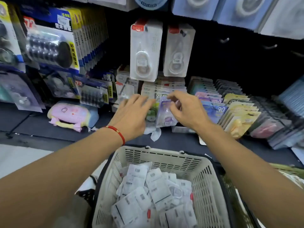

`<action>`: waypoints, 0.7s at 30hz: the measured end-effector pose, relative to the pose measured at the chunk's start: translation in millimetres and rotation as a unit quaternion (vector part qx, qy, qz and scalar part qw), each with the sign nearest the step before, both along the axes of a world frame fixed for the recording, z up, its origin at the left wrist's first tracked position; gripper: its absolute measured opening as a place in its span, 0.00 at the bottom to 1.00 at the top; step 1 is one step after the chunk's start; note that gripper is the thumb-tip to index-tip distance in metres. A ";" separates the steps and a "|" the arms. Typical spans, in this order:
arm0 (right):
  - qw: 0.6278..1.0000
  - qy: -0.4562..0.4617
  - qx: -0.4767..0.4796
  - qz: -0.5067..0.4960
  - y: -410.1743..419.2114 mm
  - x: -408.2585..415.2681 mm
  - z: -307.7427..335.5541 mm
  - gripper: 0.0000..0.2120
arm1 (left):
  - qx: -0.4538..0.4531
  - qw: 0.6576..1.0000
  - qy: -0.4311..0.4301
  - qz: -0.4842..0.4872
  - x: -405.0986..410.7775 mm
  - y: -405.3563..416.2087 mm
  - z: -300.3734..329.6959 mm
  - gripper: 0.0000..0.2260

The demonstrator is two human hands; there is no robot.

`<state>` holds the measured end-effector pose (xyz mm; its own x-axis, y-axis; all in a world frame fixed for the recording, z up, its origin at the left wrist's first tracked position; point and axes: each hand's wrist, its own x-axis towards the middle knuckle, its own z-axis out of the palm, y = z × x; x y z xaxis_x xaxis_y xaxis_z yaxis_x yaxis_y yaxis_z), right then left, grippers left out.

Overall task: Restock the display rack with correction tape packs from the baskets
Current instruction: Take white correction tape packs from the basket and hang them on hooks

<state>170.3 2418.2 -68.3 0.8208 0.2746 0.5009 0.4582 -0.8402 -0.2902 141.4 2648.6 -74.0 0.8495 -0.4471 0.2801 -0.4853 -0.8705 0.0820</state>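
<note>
L hand: fingers straight, spread flat on green pack at front of rack row; holds nothing.
R hand: fingers curled, pinching top of purple pack, pack upright, just beside green one.
Rack: dark back panel, two white packs hanging on hooks above hands; pastel pack rows to right.
Basket: cream, below hands, near shelf edge; loose white packs piled inside, barcodes up.
Misc: red bracelet on L wrist; pink case on shelf at left.

Both hands on purple pack above cream basket of white packs
</note>
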 end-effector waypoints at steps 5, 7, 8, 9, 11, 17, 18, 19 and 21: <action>0.949 0.291 -0.118 0.022 -14.7 -39.4 -82.8 0.07 | 0.160 0.977 0.137 -0.043 -60.6 20.9 -80.9 0.29; 0.890 0.409 -0.202 0.024 -20.7 -57.3 -129.1 0.09 | 0.151 0.968 0.200 -0.025 -85.4 30.7 -113.4 0.29; 0.860 0.457 -0.225 0.017 -24.2 -68.2 -154.5 0.11 | 0.130 0.964 0.230 -0.017 -99.1 32.8 -129.8 0.29; 0.836 0.493 -0.241 0.001 -27.0 -80.3 -179.6 0.16 | 0.101 0.962 0.255 -0.007 -113.4 32.3 -145.5 0.29; 0.800 0.544 -0.250 -0.046 -27.5 -107.7 -226.3 0.30 | 0.035 0.954 0.296 0.020 -142.0 25.6 -171.1 0.29; 0.828 0.545 0.004 -0.132 -0.5 -155.5 -284.7 0.30 | -0.092 0.928 0.351 0.084 -175.1 1.3 -204.5 0.26; 0.835 0.531 0.055 -0.133 -0.7 -156.0 -281.3 0.29 | -0.097 0.925 0.354 0.094 -174.3 0.0 -205.7 0.26; 0.839 0.519 0.104 -0.125 -2.9 -155.3 -274.3 0.27 | -0.103 0.922 0.358 0.103 -172.1 -1.0 -206.2 0.26; 0.840 0.497 0.188 -0.109 -12.5 -150.1 -253.9 0.23 | -0.130 0.914 0.365 0.119 -163.1 -1.9 -203.5 0.25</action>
